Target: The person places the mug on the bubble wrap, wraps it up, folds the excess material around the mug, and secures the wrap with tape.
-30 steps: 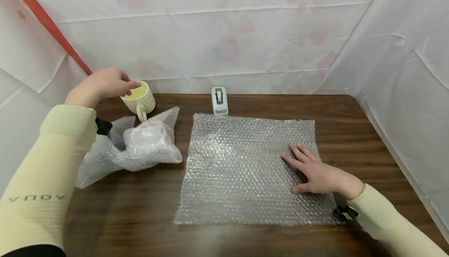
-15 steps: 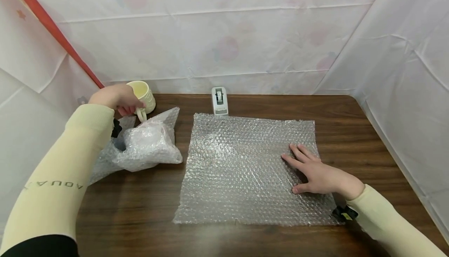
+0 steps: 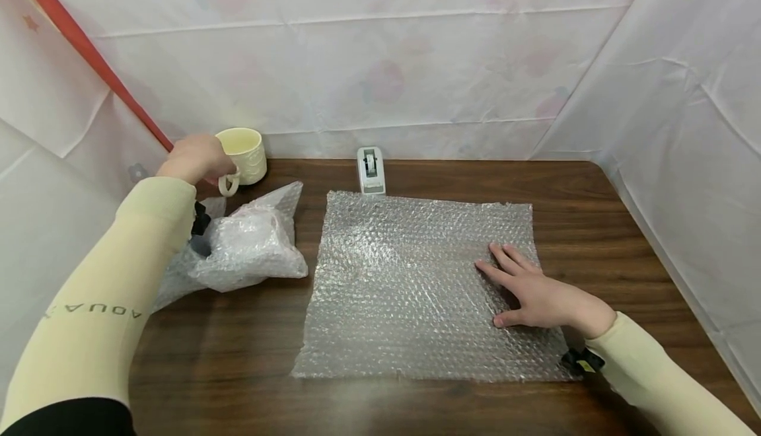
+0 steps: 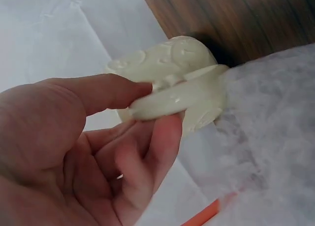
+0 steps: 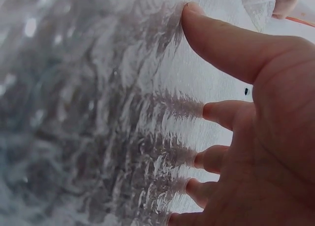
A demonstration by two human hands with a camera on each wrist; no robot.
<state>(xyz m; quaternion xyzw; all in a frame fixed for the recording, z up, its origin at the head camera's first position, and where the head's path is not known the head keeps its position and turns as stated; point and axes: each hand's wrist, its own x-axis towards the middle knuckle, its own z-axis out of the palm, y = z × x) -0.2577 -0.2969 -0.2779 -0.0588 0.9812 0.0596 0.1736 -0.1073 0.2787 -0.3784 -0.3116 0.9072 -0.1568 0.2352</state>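
Observation:
A pale yellow mug (image 3: 250, 158) with a raised pattern stands at the back left of the table. My left hand (image 3: 199, 160) pinches its handle (image 4: 172, 99) between thumb and fingers, as the left wrist view shows. Farther right, a sheet of bubble wrap (image 3: 404, 277) lies flat on the wood. My right hand (image 3: 535, 294) rests on its right part with spread fingers, the fingertips (image 5: 211, 110) pressing on the bubbles.
A bubble-wrapped bundle (image 3: 252, 251) lies on the left, just in front of the mug and beside my left sleeve. A white tape dispenser (image 3: 371, 170) stands behind the sheet. White cloth (image 3: 416, 59) hangs along the table's back and sides.
My left hand has moved from over the mug's rim down to its handle and taken hold of it. The mug has turned, its handle now pointing more leftward. My right hand has stayed put.

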